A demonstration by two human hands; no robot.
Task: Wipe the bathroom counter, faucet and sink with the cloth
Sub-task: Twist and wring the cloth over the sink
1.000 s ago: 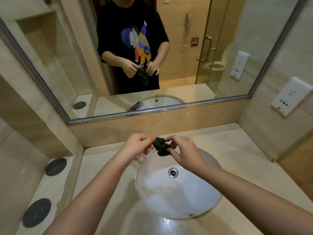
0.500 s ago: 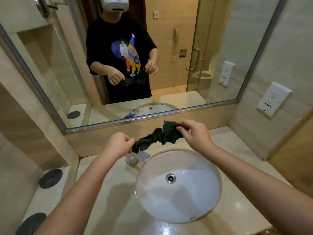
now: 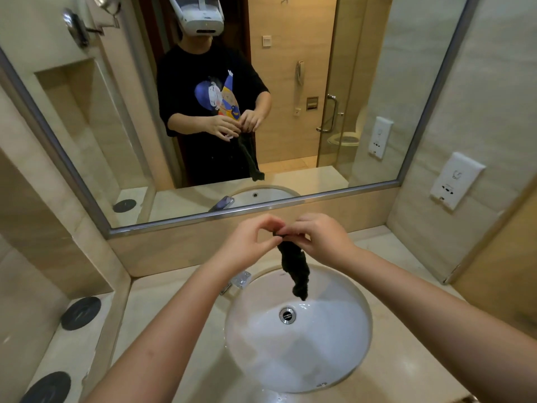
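Observation:
A dark green cloth (image 3: 295,270) hangs twisted in a narrow strip above the back of the round white sink (image 3: 334,353). My left hand (image 3: 247,242) and my right hand (image 3: 322,237) meet above the sink, and both pinch the cloth's top edge between fingertips. The chrome faucet (image 3: 239,280) stands on the beige counter (image 3: 180,330) just left of the sink, partly hidden behind my left forearm. The sink's metal drain (image 3: 287,315) shows below the cloth's lower end.
A large mirror (image 3: 363,82) covers the wall behind the counter. Two black round discs (image 3: 80,312) lie on a lower ledge at the left. A white wall socket plate (image 3: 456,180) sits on the right wall. Water drops lie at the sink's front rim.
My hands came together from a spread, stretched hold. The cloth now hangs straight down from its top edge instead of stretching sideways between them. The view tilted up.

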